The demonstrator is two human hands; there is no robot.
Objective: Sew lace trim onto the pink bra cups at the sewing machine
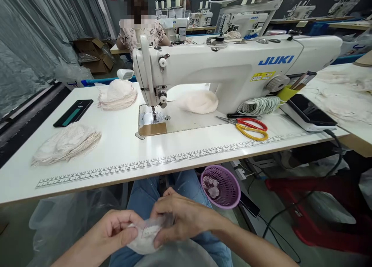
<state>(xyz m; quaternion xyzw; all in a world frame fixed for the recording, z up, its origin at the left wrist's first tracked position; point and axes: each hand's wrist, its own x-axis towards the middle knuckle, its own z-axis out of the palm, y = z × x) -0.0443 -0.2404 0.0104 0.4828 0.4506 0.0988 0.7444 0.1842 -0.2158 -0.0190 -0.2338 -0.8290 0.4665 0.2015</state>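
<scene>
Over my lap, my left hand pinches the left edge of a small white fabric piece. My right hand has its thumb and fingers closed on the right side of the same piece, near a sheer part. Both hands are below the table's front edge. Beyond them on the table stands a white sewing machine. A cream fabric piece lies under its arm. To the left are a stack of white lacy fabric pieces and another stack behind it.
Scissors with red and yellow handles lie near a coil of pale cord. A printed ruler runs along the table's front. A phone lies at left. A purple basket stands below, beside a red stool. A person sits ahead.
</scene>
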